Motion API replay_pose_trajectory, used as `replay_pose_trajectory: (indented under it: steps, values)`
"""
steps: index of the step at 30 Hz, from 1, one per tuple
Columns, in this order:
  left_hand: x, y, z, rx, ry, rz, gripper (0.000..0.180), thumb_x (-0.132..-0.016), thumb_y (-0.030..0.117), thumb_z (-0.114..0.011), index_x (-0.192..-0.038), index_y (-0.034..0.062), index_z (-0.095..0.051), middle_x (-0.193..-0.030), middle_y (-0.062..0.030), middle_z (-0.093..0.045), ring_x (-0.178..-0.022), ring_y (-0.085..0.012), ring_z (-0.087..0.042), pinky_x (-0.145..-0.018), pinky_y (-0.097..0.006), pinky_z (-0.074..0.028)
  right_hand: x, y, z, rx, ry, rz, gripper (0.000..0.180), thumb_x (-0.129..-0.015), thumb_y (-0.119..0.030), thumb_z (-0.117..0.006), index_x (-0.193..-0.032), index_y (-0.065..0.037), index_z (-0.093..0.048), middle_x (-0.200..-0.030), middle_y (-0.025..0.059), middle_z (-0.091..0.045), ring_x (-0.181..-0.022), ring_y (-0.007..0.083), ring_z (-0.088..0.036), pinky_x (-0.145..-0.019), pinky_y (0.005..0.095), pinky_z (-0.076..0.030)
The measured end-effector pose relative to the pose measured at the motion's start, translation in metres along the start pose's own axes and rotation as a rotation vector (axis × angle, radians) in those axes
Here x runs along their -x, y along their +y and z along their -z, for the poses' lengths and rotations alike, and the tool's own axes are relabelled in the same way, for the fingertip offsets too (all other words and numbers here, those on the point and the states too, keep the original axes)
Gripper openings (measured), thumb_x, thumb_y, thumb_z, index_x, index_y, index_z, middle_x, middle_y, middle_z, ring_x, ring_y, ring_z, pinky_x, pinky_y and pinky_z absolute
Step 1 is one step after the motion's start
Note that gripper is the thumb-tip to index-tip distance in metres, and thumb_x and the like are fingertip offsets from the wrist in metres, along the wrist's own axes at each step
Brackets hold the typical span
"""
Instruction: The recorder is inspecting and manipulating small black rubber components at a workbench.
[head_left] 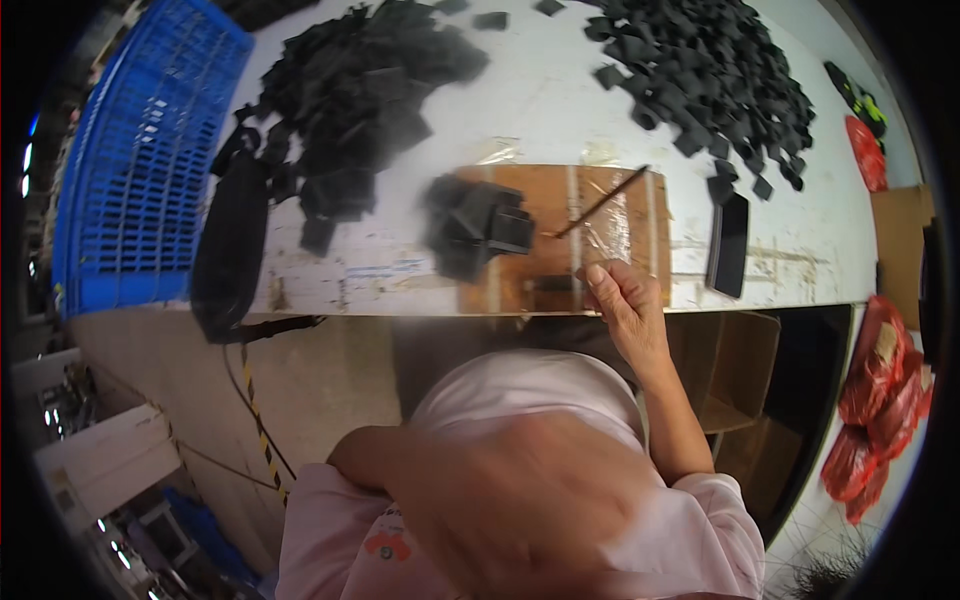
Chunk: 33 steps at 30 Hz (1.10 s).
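My right hand (624, 300) is at the front edge of a brown board (550, 265) taped to the white table. Its thumb and fingers are pinched together; what is between them, if anything, is too small to make out. Just beyond it, a thin dark stick (603, 202) lies slanted over the board. A small pile of black square pieces (475, 225) covers the board's left part and spills onto the table. Raised in front of my chest, my left hand (570, 475) is smeared by motion and its fingers cannot be read.
Heaps of black pieces lie at the back left (350, 95) and back right (710, 75). A black phone (728, 245) rests right of the board. A blue crate (150, 150) and a black bag (232, 240) stand left. Red plastic bags (880, 375) sit at the right.
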<state>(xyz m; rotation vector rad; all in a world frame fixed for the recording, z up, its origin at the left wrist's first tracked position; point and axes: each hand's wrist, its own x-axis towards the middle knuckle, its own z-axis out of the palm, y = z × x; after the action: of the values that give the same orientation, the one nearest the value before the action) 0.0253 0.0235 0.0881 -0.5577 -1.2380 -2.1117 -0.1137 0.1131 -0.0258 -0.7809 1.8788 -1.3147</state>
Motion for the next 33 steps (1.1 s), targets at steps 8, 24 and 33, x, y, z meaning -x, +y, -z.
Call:
replay_pose_trajectory:
  steps: [8,24,33]
  values:
    - [0.075,-0.042,0.119,-1.296,0.64,0.408,0.006,-0.076,-0.004,-0.053,-0.081,-0.002,-0.054,-0.069,-0.0069,-0.048,-0.06,-0.0134,-0.047,-0.055,-0.023,-0.038,-0.008,0.002,-0.043,0.317,-0.014,0.318,0.015,-0.08,-0.013,-0.058,-0.075,0.001,-0.059,-0.058,0.018,-0.053,-0.053,0.0335,-0.053,-0.05,0.0388,-0.041]
    - [0.101,-0.056,0.11,-1.139,0.685,0.484,0.011,-0.076,-0.007,-0.052,-0.087,-0.0035,-0.056,-0.076,-0.0038,-0.057,-0.062,-0.0058,-0.051,-0.056,-0.018,-0.041,-0.054,0.041,-0.076,0.989,0.189,0.627,0.018,-0.068,-0.007,-0.055,-0.084,0.0,-0.054,-0.087,0.0161,-0.052,-0.073,0.0283,-0.058,-0.063,0.0336,-0.048]
    - [0.078,-0.056,0.094,-0.847,0.802,0.499,0.013,-0.08,-0.001,-0.056,-0.092,-0.004,-0.056,-0.077,-0.0024,-0.057,-0.066,-0.0045,-0.051,-0.061,-0.017,-0.042,-0.029,0.012,-0.066,0.588,0.356,0.548,0.008,-0.074,-0.004,-0.06,-0.081,-0.002,-0.057,-0.081,0.0117,-0.058,-0.065,0.0288,-0.059,-0.051,0.0368,-0.046]
